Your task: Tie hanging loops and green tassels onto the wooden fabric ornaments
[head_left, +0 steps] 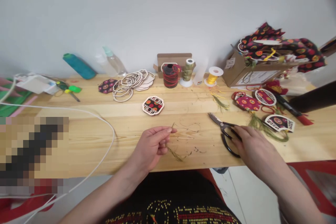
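Near the table's front edge, my left hand (151, 145) pinches a small bundle of olive-green thread (175, 154) between thumb and fingers. A short end sticks up past the fingertips, and the loose strands hang out below. To the right, my right hand (253, 143) has its fingers on the black handles of a pair of scissors (222, 125). The scissors lie on the wood with their blades parted slightly and pointing to the far left. Beyond my left hand lies an eight-sided ornament (153, 105) with a pale wooden frame and flowered cloth.
Wooden frames (133, 83) lie piled at the back, near a red-and-black cord spool (170, 77), a green thread cone (188, 71) and a yellow spool (213, 76). Tasselled ornaments (279, 123) and a cloth-filled carton (252, 73) stand right. A white cable (111, 129) loops across the left.
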The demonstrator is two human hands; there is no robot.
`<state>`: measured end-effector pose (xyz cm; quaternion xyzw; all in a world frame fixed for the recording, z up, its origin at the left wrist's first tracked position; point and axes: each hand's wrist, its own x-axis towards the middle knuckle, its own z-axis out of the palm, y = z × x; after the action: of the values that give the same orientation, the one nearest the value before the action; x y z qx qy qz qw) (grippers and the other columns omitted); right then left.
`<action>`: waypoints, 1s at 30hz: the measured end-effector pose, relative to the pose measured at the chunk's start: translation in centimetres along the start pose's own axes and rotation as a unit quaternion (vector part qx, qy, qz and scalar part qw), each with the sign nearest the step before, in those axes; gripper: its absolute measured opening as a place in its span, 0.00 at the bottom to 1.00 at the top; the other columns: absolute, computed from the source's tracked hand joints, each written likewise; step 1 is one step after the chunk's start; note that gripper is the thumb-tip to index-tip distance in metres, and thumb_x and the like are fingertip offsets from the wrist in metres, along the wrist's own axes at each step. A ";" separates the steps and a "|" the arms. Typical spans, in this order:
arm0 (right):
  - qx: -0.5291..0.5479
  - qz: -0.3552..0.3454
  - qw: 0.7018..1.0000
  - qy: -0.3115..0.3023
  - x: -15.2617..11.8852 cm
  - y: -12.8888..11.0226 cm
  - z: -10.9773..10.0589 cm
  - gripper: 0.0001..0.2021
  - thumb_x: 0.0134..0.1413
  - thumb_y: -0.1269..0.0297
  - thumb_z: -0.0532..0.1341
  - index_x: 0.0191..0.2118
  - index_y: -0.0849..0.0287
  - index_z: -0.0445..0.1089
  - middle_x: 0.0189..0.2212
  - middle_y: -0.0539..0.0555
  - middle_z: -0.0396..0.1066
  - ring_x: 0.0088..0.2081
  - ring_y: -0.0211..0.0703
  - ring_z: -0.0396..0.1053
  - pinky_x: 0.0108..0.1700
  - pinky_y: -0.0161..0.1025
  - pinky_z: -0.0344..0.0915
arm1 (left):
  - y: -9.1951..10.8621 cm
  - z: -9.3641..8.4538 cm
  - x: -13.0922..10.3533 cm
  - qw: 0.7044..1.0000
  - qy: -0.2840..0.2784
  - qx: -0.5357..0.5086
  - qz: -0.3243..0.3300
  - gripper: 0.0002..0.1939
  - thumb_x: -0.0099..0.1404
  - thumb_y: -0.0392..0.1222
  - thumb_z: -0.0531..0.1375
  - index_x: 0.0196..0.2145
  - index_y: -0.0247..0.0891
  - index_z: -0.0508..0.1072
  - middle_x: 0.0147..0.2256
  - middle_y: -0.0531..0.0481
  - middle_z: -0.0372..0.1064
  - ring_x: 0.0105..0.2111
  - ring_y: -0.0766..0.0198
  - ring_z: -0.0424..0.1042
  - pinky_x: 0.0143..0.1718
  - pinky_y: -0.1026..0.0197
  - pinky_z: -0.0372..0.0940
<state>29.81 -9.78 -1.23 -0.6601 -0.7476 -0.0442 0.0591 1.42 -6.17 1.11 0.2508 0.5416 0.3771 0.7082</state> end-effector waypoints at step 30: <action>0.616 -0.012 0.717 -0.326 1.5 -6.8 -2.8 0.29 0.52 0.37 0.48 0.33 0.61 0.68 0.17 0.48 0.59 0.19 0.33 0.56 0.21 0.32 0.54 | 0.8 0.3 0.6 0.999 0.000 0.029 0.046 0.12 0.52 0.46 0.65 0.29 0.35 0.77 0.16 0.60 0.48 0.16 0.76 0.45 0.15 0.72 0.40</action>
<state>22.98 -9.53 1.85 -0.4422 -0.5900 0.6436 0.2051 1.60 -5.19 1.42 0.2962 0.5401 0.3934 0.6825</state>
